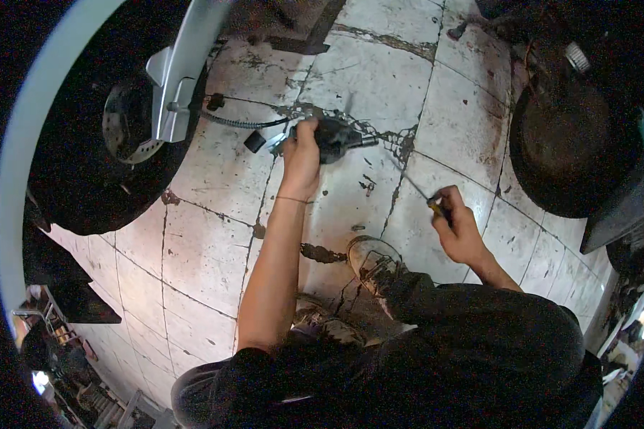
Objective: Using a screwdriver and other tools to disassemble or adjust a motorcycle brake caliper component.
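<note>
Upper middle of the view, my left hand [302, 161] is closed around a dark mechanical part [336, 141] with a stubby metal shaft at its right end. A bright metal piece [275, 142] shows at the hand's left side, with a small black block [254, 141] beside it. From the left, a spring-wrapped cable [243, 124] runs to the part; its end is hidden by my hand. To the right and nearer me, my right hand [461, 227] grips a screwdriver [435, 205] with a yellow and black handle. Its thin blade slants up and left toward the part's shaft, apart from it.
A large black wheel [64, 171] and a silver metal arm [181, 107] stand at the left. Another dark round tyre-like shape [572, 143] is at the right. Cracked white floor tiles [207, 264] lie below, with my shoe [373, 259] near the middle.
</note>
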### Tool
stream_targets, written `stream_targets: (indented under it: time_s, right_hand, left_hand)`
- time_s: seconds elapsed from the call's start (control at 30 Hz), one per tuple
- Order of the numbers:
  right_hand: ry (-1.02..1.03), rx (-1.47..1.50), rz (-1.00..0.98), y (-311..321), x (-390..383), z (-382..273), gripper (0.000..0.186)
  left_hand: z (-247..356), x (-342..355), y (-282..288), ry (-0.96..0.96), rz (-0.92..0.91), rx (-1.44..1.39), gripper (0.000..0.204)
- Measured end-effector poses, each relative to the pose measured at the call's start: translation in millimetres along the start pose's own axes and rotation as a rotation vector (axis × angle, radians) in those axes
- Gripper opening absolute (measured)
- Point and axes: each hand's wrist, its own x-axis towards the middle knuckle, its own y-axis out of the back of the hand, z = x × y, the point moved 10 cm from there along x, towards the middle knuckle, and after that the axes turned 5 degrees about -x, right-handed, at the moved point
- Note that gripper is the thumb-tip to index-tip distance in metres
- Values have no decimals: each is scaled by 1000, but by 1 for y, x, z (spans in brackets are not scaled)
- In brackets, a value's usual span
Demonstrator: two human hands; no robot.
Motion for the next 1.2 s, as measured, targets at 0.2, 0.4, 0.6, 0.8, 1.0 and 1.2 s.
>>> stream_targets:
  time_s: [0.2, 0.4, 0.6, 0.8, 1.0, 1.2]
  right_hand:
    - [175, -55, -88, -23, 19, -81, 26]
    - [297, -198, 81, -20, 27, -93, 21]
    - [245, -609, 40, -7, 21, -141, 27]
    - [280, -680, -41, 9, 36, -179, 23]
    - [221, -687, -67, 6, 34, -185, 12]
    - [315, -641, -53, 19, 49, -194, 10]
  left_hand:
    - [-2, 24, 4, -40, 71, 64, 37]
    - [-5, 15, -3, -23, 93, -75, 27]
    - [3, 12, 11, -108, 126, -57, 25]
    - [6, 3, 8, -116, 169, 28, 25]
    - [10, 5, 10, -173, 99, 90, 36]
    - [6, -2, 3, -127, 95, -42, 35]
